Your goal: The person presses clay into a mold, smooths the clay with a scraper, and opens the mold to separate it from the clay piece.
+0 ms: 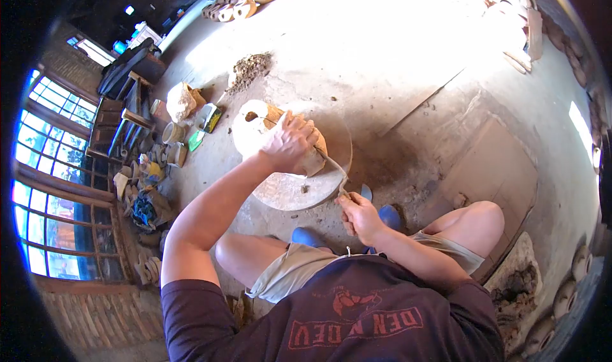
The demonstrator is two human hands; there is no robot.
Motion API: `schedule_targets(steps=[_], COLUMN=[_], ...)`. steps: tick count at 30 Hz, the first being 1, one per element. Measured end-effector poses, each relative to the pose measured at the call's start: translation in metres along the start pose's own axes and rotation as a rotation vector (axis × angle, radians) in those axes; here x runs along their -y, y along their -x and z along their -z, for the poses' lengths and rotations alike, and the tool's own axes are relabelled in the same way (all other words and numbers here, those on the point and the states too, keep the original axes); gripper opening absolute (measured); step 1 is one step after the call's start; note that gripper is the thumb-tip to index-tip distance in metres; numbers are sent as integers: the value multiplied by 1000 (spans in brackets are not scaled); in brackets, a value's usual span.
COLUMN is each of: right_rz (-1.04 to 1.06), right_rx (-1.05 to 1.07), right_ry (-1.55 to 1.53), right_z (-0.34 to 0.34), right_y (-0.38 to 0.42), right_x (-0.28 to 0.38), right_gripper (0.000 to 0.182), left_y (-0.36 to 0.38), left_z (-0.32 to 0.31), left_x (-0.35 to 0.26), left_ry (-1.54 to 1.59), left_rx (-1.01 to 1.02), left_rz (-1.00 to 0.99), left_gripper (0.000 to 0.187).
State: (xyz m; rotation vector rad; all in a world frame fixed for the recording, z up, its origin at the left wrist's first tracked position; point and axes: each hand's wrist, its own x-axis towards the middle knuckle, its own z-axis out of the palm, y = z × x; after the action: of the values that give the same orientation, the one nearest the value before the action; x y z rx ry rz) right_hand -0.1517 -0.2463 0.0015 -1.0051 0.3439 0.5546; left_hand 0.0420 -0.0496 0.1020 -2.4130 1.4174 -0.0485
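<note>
A pale clay piece [257, 116] with a dark hole in its top lies tilted over a round wheel [287, 193] on the floor. My left hand [292, 143] rests on the near right side of the piece, its fingers bent over it. My right hand [360, 217] is lower and to the right, its fingers closed on the end of a thin strip [342, 178]. The strip runs up from there to the clay piece. A small clay bit [305, 188] lies on the wheel.
Clay crumbs [250, 71] are heaped beyond the wheel. A bucket [173, 132], a green packet [196, 140] and bags stand at the left below windows. A flat board [488, 177] lies at the right. Pots [564, 298] line the right edge.
</note>
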Motion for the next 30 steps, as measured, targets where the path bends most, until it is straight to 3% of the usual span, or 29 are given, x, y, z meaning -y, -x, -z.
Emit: schedule_targets(steps=[2, 7, 13, 16, 17, 19, 22, 25, 27, 30], right_rz=[124, 82, 34, 413, 367, 220, 181, 319, 146, 250], right_rx=[-33, -43, 37, -212, -333, -525, -784, -924, -820, -571], right_ry=[28, -60, 115, 821, 969, 1082, 961, 864, 922, 975], right_z=[-8, -34, 39, 90, 104, 130, 180, 199, 190, 181], right_y=[-9, -7, 14, 1, -6, -30, -76, -100, -97, -103], right_x=[-24, -36, 6, 2, 4, 7, -3, -8, 0, -1], right_gripper=[24, 21, 25, 29, 35, 39, 42, 39, 37, 39], left_y=[1, 3, 0, 5, 7, 10, 18, 29, 41, 58], left_z=[1, 3, -4, -7, -7, -5, -8, -11, 0, -1], left_x=[0, -2, 6, 7, 7, 9, 13, 19, 20, 7], left_ry=[-5, -19, 2, 20, 13, -10, 1, -16, 117, 264], left_rx=[-29, -49, -43, -105, -115, -139, -144, -287, -263, -388], left_rz=[-3, 5, -38, -87, -107, -135, -201, -343, -371, -298], left_gripper=[95, 96, 94, 94, 94, 93, 95, 85, 73, 64])
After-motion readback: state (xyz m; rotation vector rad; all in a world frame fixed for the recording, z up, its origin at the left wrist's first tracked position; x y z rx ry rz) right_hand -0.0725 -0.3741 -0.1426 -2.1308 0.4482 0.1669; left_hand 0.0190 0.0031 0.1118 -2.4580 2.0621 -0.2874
